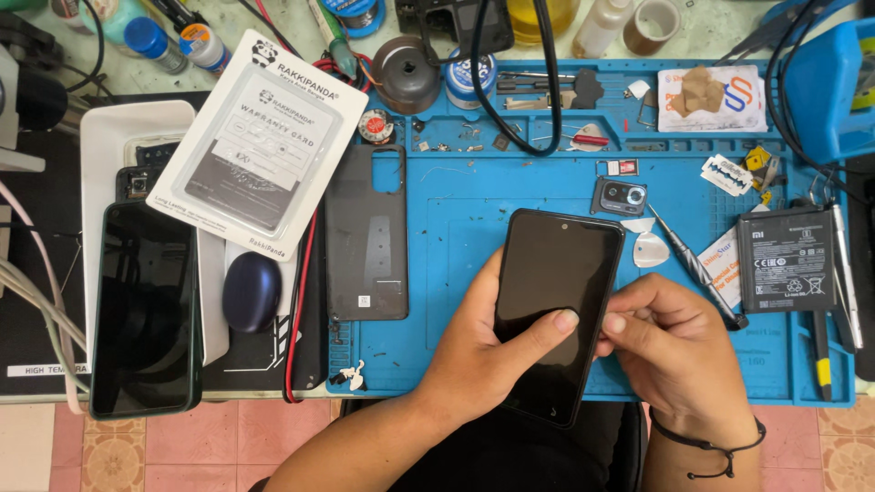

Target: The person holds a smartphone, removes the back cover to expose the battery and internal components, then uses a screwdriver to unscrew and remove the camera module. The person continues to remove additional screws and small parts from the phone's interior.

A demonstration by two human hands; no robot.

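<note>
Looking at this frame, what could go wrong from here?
1. The left hand holds the black phone above the blue mat, partly past the bench edge; a slip might drop it to the floor.
2. The right hand pinches the phone's side edge, so prying there could crack the glass.
3. Loose small parts, like the camera module and razor blade, lie nearby and could get knocked away.

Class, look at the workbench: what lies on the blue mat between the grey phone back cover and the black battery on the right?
In the head view, between the back cover and the battery lie the held black phone, a camera module, a white pick and a screwdriver.
</note>
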